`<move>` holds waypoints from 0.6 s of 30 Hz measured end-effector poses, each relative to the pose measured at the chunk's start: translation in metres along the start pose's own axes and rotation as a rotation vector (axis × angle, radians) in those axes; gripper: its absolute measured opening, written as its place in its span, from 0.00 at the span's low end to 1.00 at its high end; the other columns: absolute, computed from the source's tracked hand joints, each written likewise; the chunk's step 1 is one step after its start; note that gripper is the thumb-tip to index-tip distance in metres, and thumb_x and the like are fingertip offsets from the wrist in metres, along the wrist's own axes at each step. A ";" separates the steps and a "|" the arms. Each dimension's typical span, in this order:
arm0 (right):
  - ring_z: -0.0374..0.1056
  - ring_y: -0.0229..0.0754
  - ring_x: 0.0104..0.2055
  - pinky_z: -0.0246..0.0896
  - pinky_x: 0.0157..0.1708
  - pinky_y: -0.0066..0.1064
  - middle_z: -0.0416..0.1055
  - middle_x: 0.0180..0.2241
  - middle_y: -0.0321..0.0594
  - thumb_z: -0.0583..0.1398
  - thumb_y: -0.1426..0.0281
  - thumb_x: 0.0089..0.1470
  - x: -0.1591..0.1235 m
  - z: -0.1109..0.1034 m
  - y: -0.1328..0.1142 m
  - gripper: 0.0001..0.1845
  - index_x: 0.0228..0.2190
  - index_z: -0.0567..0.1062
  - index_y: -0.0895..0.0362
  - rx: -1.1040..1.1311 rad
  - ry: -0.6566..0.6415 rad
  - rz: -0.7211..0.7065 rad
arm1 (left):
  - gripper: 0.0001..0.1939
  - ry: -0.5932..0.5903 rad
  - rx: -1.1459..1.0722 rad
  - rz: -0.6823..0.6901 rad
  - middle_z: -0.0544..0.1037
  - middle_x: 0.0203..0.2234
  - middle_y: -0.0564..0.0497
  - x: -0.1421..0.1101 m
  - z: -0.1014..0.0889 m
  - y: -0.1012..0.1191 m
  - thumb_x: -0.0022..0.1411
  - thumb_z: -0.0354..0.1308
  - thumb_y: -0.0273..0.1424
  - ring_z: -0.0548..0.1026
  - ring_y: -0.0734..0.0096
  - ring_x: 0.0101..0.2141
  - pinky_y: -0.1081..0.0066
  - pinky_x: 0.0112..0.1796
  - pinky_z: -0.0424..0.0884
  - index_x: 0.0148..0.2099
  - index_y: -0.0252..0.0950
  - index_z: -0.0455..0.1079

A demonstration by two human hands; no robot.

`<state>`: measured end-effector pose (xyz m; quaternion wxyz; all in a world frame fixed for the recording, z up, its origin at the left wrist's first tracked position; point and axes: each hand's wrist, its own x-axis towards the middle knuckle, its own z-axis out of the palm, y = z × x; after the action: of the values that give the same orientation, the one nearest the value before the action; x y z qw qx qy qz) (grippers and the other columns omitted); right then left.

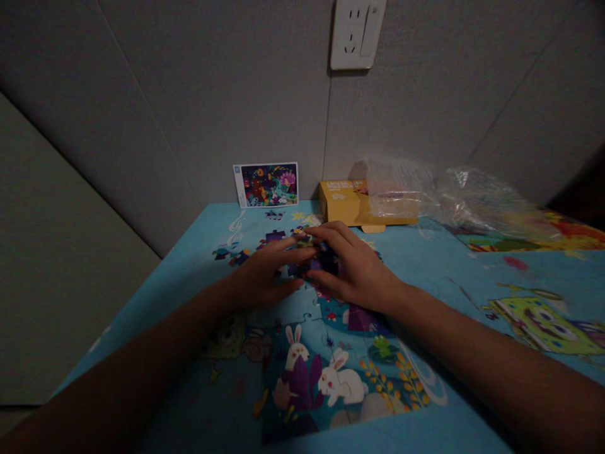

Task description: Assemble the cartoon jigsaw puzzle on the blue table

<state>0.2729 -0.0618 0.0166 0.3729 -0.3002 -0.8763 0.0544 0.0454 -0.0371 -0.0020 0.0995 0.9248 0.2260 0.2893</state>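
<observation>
Both my hands meet over a loose pile of dark jigsaw pieces in the middle of the table. Coming from the left, my left hand has its fingers stretched out and its thumb apart, the fingertips at the pieces. Opposite it, my right hand is curved over the pile's right side, thumb and fingers spread. No piece shows clearly gripped in either hand, and the fingers cover part of the pile. Nearer me lies a partly joined jigsaw puzzle with two white rabbits, a frog and yellow plants.
A picture card leans on the wall at the back. Right of it lies a yellow puzzle box, partly under clear plastic bags. More loose pieces lie left of the pile. The blue tablecloth carries cartoon prints.
</observation>
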 end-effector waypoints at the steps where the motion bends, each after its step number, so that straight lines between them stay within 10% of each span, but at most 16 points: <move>1: 0.67 0.49 0.52 0.64 0.51 0.43 0.68 0.50 0.50 0.62 0.68 0.55 0.000 0.000 0.001 0.29 0.56 0.64 0.58 -0.001 0.011 0.018 | 0.28 0.005 0.007 -0.006 0.66 0.61 0.40 0.000 -0.001 0.000 0.62 0.58 0.32 0.65 0.52 0.61 0.55 0.57 0.66 0.64 0.41 0.62; 9: 0.73 0.41 0.34 0.64 0.35 0.32 0.77 0.37 0.43 0.51 0.66 0.64 -0.001 0.005 0.010 0.16 0.49 0.71 0.59 0.114 0.196 0.383 | 0.30 -0.054 -0.036 0.126 0.60 0.65 0.43 0.004 -0.002 0.007 0.63 0.56 0.29 0.58 0.55 0.64 0.54 0.62 0.58 0.67 0.40 0.57; 18: 0.71 0.41 0.30 0.64 0.34 0.33 0.76 0.31 0.40 0.50 0.71 0.61 -0.001 0.006 0.011 0.21 0.55 0.66 0.60 0.131 0.012 0.347 | 0.25 -0.115 -0.056 -0.003 0.61 0.64 0.43 0.004 0.000 0.000 0.62 0.56 0.29 0.57 0.54 0.65 0.50 0.62 0.58 0.62 0.37 0.65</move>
<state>0.2749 -0.0526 0.0079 0.3822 -0.4219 -0.8037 0.1731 0.0480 -0.0353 -0.0003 0.1385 0.9365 0.2133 0.2416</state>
